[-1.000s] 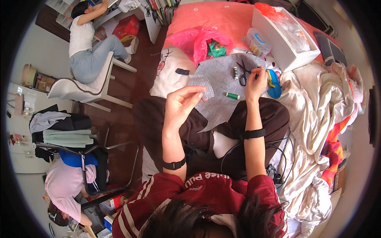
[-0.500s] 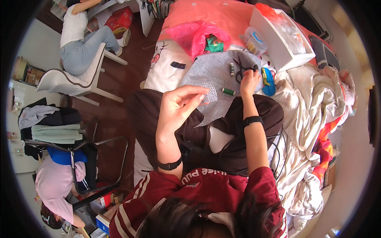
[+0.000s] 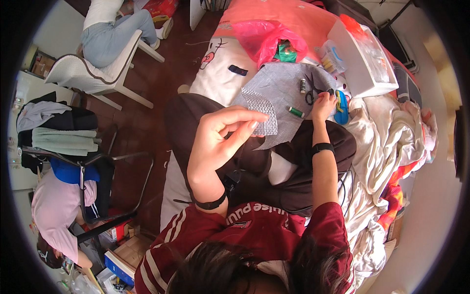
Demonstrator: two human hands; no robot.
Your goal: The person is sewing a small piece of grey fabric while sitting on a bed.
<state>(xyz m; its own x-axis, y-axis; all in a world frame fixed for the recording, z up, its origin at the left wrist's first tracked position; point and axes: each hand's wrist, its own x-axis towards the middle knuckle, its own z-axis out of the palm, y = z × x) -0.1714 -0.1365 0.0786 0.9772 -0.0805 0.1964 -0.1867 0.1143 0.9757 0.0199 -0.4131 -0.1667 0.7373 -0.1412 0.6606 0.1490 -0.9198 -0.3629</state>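
Note:
My left hand (image 3: pixel 220 134) is raised over my lap, thumb and index finger pinched together. Whatever they hold is too small to make out. Beside those fingertips a silvery woven mesh flap (image 3: pixel 264 104) stands up from the grey cloth (image 3: pixel 276 83) spread before my crossed legs. My right hand (image 3: pixel 323 105) is at the cloth's right edge, fingers closed around something small and dark, mostly hidden. Just left of it lie black scissors (image 3: pixel 309 97). A green thread spool (image 3: pixel 296 111) and a dark grey spool (image 3: pixel 303 86) rest on the cloth. A blue case (image 3: pixel 341 113) touches the right hand's side.
Behind the cloth are a pink plastic bag (image 3: pixel 267 41), a clear lidded box (image 3: pixel 333 58) and a white bin (image 3: pixel 364 63). Crumpled pale bedding (image 3: pixel 382 132) lies right. Two other people are at left, near a white chair (image 3: pixel 122 68) and a clothes-laden metal-framed chair (image 3: pixel 132 159).
The whole view has shifted, so the bed and cloth sit farther right in the picture. Both hands keep nearly the same poses; the mesh flap shows more fully beside the left fingertips.

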